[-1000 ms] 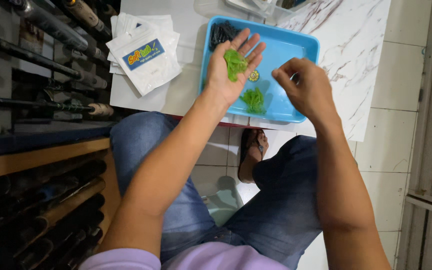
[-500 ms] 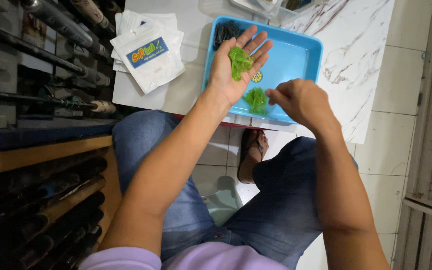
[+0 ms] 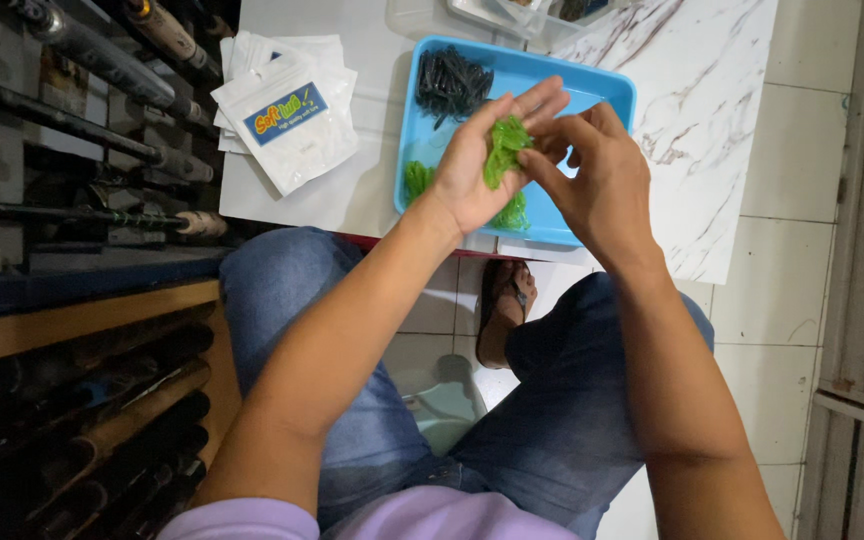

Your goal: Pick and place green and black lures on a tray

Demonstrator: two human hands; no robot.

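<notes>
Green soft lures (image 3: 504, 150) lie in the cupped, open left hand (image 3: 477, 170); the right hand (image 3: 597, 175) pinches them above the blue tray (image 3: 612, 95).

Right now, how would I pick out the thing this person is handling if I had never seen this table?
Find the blue tray at the near edge of the white table. Above it, the left hand lies palm up with a small bunch of soft green pieces in it, and the right hand touches them. The dark pile and other green pieces lie in the tray; only this bunch is held.
</notes>
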